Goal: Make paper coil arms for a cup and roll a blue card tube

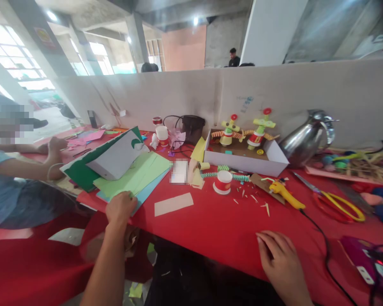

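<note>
My left hand (123, 207) is closed at the near edge of a stack of coloured paper, with light green sheets (137, 172) over a blue sheet (151, 191). Its fingertips are partly hidden. Low on the right, my right hand (281, 259) rests on the red tabletop with fingers stretched out and nothing in it. Between the hands lies a pale paper strip (174, 204). Beyond it stands a red and white paper cup (223, 182) with green pleated paper arms spread to both sides.
A white box (245, 165) holds two paper-cup figures (257, 135). To the right are a yellow glue gun (285, 194), scissors (336, 204), a steel jug (306, 136) and a purple power strip (367, 263). A green folder (83, 174) leans left, near another person (15, 178).
</note>
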Demonstrator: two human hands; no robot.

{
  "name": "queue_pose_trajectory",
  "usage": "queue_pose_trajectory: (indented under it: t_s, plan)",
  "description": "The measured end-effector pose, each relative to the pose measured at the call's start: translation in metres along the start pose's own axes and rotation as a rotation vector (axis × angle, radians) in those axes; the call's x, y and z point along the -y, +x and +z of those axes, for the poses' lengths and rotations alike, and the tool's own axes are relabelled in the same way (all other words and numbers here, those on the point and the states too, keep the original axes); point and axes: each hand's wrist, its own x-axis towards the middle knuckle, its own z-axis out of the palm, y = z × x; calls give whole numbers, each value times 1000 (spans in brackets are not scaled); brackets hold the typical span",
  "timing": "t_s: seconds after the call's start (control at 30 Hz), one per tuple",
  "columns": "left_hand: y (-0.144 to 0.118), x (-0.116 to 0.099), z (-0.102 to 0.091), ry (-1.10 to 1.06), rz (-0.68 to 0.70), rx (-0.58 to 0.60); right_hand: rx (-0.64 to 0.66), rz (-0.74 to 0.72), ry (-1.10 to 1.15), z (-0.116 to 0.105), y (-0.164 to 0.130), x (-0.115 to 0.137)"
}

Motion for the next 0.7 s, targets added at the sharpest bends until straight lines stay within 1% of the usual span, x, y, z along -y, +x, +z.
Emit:
queue_pose_trajectory:
  t_s: [0.07,0.2,0.37,0.47,0.5,0.57,0.63,0.7]
  plan:
    - [2,-1,-5,14,-22,55,-5,5,-4,0,1,1]
    - [8,-3,-6,23,-33,72,2,22,-13,-1,4,4]
    - [27,0,-2,19,-53,50,3,42,-14,-3,6,6]
    - [29,2,0,17,-55,23,6,44,-15,-3,4,4]
    - [28,1,0,8,-21,6,14,41,-12,-3,4,4]
    - [25,-1,1,-34,98,-37,31,34,-8,-3,3,3]
    - [27,-5,1,-106,197,-53,41,26,-13,-3,2,2]
    - [34,-7,1,-178,194,-19,36,17,-24,-3,2,1]
